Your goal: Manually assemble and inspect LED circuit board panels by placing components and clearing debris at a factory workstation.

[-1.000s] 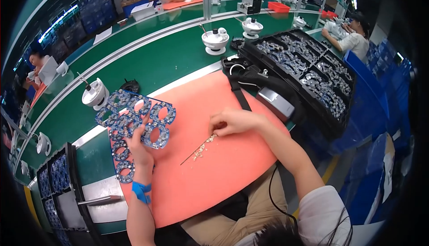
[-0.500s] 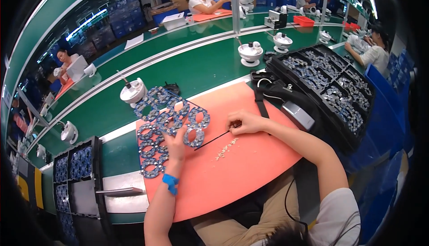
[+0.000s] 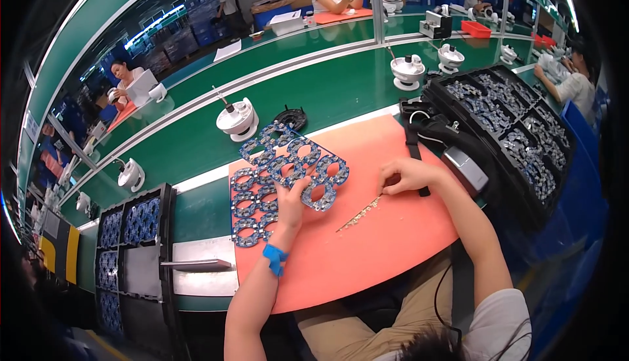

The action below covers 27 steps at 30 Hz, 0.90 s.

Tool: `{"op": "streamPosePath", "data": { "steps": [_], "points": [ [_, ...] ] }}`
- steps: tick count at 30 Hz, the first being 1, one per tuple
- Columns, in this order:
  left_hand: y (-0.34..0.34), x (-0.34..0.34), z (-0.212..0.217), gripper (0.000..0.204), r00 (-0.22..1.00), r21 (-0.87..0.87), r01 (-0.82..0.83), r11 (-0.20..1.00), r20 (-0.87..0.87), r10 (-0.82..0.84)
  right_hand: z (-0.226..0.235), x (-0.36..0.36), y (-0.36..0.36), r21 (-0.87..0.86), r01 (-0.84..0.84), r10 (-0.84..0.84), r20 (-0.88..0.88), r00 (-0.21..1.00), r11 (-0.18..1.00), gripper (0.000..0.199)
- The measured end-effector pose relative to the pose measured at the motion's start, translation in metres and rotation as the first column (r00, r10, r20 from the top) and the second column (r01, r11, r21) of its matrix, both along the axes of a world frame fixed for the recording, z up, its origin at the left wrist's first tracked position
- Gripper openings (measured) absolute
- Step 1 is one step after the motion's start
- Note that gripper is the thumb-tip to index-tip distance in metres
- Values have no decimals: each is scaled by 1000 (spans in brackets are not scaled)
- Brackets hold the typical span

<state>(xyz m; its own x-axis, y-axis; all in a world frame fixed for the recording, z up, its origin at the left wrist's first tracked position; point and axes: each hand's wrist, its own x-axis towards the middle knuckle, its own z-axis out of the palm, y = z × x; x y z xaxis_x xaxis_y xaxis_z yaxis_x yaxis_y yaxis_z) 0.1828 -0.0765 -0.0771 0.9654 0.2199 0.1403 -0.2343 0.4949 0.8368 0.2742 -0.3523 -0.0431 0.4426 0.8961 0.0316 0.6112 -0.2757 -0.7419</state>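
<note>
We hold the blue circuit panel (image 3: 288, 171) steady in our gripping left hand (image 3: 291, 200), while our right hand (image 3: 403, 176), pinching the thin tool (image 3: 359, 213), should work gently near the counter's (image 3: 367, 263) middle.

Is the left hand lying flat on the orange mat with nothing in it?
No, the left hand holds up a blue panel of ring-shaped boards above the orange mat.
</note>
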Motion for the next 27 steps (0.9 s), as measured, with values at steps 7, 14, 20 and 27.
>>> {"op": "streamPosePath", "data": {
  "steps": [7,14,20,27],
  "points": [
    [1,-1,1,42,1000,82,-19,996,-10,20,-3,-5,11,72,84,-86,14,996,994,12],
    [2,-4,0,46,999,87,-19,996,-36,22,7,-8,6,1,10,-10,37,999,1000,13],
    [1,-5,2,45,999,148,39,988,-28,-35,10,-9,3,-21,-24,24,29,999,999,15],
    [3,-5,-2,50,1000,178,17,984,9,-19,12,-17,11,-17,87,-86,17,996,996,15]
  ]
}}
